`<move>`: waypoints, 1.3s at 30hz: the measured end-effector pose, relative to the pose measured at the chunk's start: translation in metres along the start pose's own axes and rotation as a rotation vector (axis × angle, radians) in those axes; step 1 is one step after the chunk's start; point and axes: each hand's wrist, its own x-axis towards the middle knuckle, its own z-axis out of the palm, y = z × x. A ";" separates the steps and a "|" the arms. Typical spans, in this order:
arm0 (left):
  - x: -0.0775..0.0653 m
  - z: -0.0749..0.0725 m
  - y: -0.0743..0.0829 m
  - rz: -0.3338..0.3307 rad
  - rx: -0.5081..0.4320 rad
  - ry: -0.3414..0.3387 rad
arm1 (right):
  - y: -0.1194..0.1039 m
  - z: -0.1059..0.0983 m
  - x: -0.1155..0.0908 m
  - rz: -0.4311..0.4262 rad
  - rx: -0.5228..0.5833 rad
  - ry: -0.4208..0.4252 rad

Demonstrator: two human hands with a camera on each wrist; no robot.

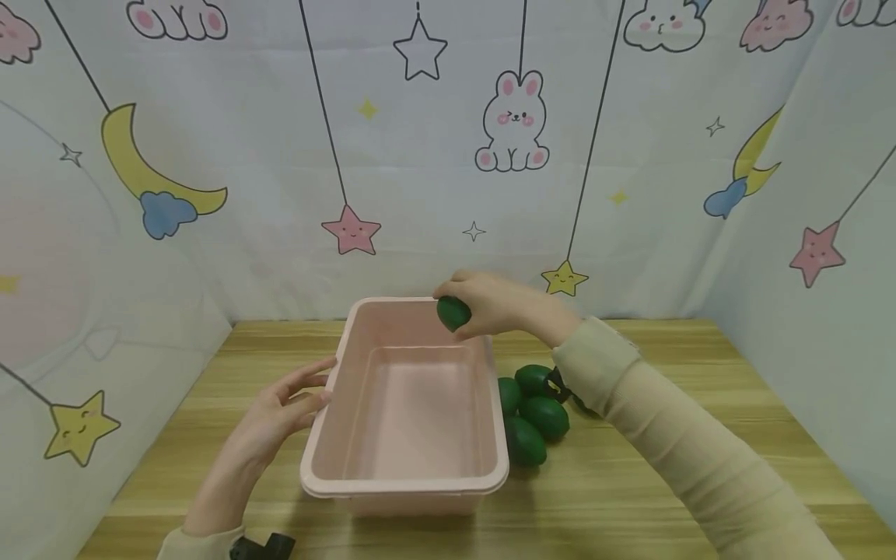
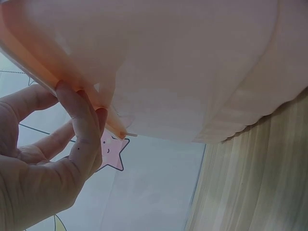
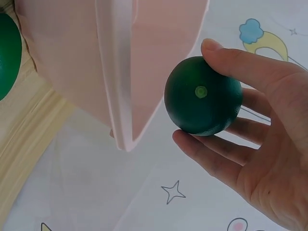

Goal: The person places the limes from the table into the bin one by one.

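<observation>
A pink plastic tub [image 1: 406, 488] stands on the table, its inside bare in the head view. My left hand [image 1: 276, 408] holds the tub's left rim; in the left wrist view its fingers [image 2: 79, 113] curl at the rim's edge. Over the far right corner of the tub, my right hand [image 1: 504, 305] grips a dark green avocado [image 1: 453, 313]. The right wrist view has this avocado [image 3: 202, 103] between thumb and fingers, its round stem end facing the camera, beside the tub's rim [image 3: 113, 72].
Several more avocados [image 1: 544, 418] lie grouped against the tub's right side, partly behind the right sleeve [image 1: 672, 428] and a black wrist strap. The wood-grain table [image 1: 245, 350] ends at a white curtain [image 1: 280, 257] printed with stars and rabbits.
</observation>
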 end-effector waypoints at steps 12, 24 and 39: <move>0.000 -0.001 0.001 -0.003 -0.003 -0.006 | -0.005 0.008 0.015 0.010 -0.027 -0.111; 0.001 -0.001 0.000 -0.008 -0.002 0.000 | -0.008 0.022 0.026 -0.016 -0.052 -0.179; 0.001 -0.002 0.000 -0.011 0.006 -0.002 | -0.014 0.035 0.028 -0.047 -0.124 -0.224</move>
